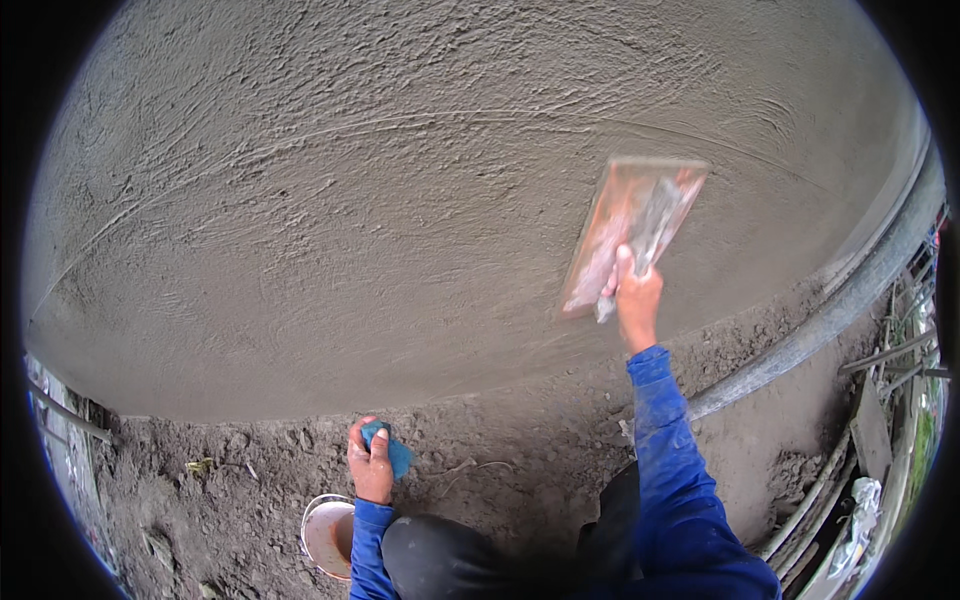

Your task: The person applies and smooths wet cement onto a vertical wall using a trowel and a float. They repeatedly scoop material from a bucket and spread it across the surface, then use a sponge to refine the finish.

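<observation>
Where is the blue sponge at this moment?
In the head view, the blue sponge is in the left hand, low and left of centre, over the loose soil just below the plastered wall, above a white bucket.

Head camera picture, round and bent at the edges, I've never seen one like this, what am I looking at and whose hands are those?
The camera sits on a person's head and looks down through a fisheye lens, so straight lines curve near the rim. Both blue-sleeved arms coming up from the bottom edge are that person's own. The right hand grips a flat rectangular reddish plastering float pressed against the grey wet-plaster wall. The left hand holds a small blue sponge low near the bare dirt ground. A pale round bucket stands by the left sleeve. A grey pipe runs along the right side.
</observation>
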Demonstrator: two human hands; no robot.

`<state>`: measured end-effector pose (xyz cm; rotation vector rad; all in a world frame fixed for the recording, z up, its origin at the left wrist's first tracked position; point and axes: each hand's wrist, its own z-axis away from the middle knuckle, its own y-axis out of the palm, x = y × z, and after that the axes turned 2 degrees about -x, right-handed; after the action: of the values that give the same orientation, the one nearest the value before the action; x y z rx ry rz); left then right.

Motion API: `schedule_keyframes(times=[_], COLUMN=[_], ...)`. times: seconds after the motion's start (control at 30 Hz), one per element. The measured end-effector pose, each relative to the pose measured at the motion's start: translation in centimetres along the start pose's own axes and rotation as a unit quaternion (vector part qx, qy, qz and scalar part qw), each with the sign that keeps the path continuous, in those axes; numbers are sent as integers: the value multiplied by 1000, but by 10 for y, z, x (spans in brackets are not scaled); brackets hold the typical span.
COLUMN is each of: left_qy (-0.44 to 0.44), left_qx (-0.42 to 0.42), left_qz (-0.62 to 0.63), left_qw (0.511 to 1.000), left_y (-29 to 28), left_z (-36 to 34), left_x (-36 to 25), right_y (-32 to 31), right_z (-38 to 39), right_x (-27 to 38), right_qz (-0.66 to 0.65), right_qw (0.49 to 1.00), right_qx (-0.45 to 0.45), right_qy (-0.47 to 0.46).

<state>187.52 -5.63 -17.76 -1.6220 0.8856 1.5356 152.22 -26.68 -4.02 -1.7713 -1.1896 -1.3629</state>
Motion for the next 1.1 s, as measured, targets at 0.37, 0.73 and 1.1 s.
schedule_keyframes(times=[0.37, 0.73, 1.1], left_qy=[20, -68, -53], left_qx=[31, 58, 14], left_qz=[21, 103, 79], left_qw=[999, 991, 995], left_y=[16, 33, 3], left_z=[6, -2, 2], left_x=[0, 2, -3], right_y=[31, 129, 81], right_z=[55, 90, 31], right_x=[-96, 5, 87], right_qz=[265, 179, 50], right_qw=[942, 944, 994], right_qx=[85, 94, 80], right_qy=[-189, -260, -64])
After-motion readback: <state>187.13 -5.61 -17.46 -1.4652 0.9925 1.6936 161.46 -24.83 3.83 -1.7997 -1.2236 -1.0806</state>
